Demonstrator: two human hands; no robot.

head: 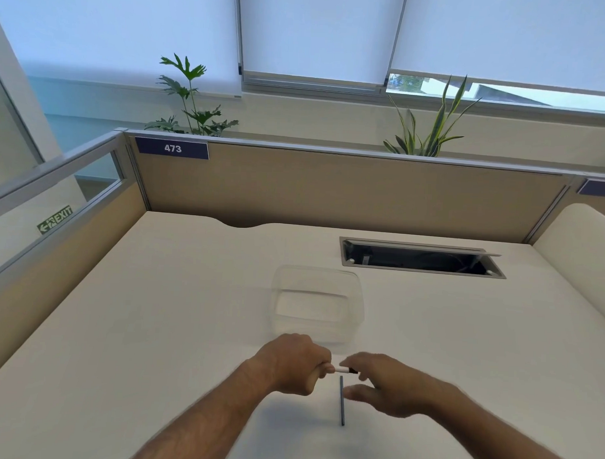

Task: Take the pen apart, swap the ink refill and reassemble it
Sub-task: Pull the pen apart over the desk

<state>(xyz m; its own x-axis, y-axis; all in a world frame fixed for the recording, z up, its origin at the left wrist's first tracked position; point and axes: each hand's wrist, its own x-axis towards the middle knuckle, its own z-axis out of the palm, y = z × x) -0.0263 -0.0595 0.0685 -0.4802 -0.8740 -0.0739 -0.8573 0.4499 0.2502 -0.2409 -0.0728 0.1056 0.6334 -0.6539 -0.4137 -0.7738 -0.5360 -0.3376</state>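
Two hands meet above the white desk (153, 327): the left hand (291, 364) grips a white pen with dark tip (345, 370), the right hand (388, 387) pinches that tip, beside a thin grey-blue refill (341, 400).

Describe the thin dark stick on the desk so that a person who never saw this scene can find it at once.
Start at the white desk and find the clear plastic container near its middle. Nearer the person, two hands meet on a white pen. Just below it, a slim dark blue-grey rod, likely an ink refill, lies alone on the desk, pointing away from the person, while the pen lies crosswise.
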